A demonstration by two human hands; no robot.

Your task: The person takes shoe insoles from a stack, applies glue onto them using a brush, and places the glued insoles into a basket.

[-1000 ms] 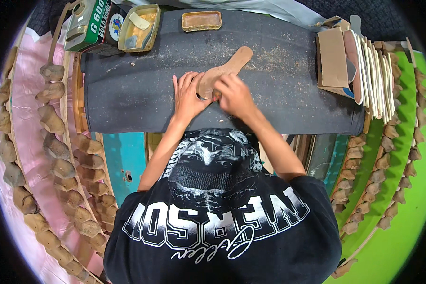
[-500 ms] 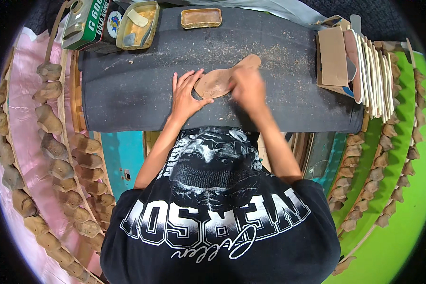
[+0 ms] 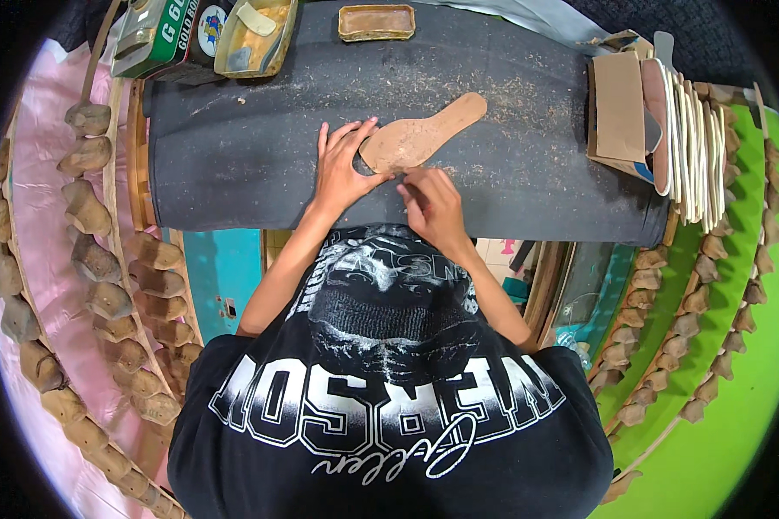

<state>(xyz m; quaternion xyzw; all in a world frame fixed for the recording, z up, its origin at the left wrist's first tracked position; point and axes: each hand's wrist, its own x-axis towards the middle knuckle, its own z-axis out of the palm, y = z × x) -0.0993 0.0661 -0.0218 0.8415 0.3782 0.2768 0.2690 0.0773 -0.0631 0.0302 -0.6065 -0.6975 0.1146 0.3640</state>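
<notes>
A tan, sole-shaped insole (image 3: 417, 137) lies aslant on the dark tabletop, its wide end toward my left hand and its narrow end pointing up and right. My left hand (image 3: 342, 169) holds the wide end between thumb and forefinger, with the other fingers spread on the cloth. Just below the insole's near edge is my right hand (image 3: 434, 203), its fingers curled and pinched together close to the left thumb. Whatever sits in that pinch is too small to make out.
Crumbs litter the dark cloth (image 3: 260, 164). At the back stand a green tin (image 3: 160, 43), a tub with spreaders (image 3: 273, 56) and a shallow tray (image 3: 376, 36). A cardboard box (image 3: 616, 108) and upright stacked insoles (image 3: 697, 147) are at right. Shoe lasts (image 3: 86, 208) line racks on both sides.
My right hand has come from over the middle of the insole down to its near edge, uncovering the surface. The left hand keeps its hold. The whole view has shifted slightly.
</notes>
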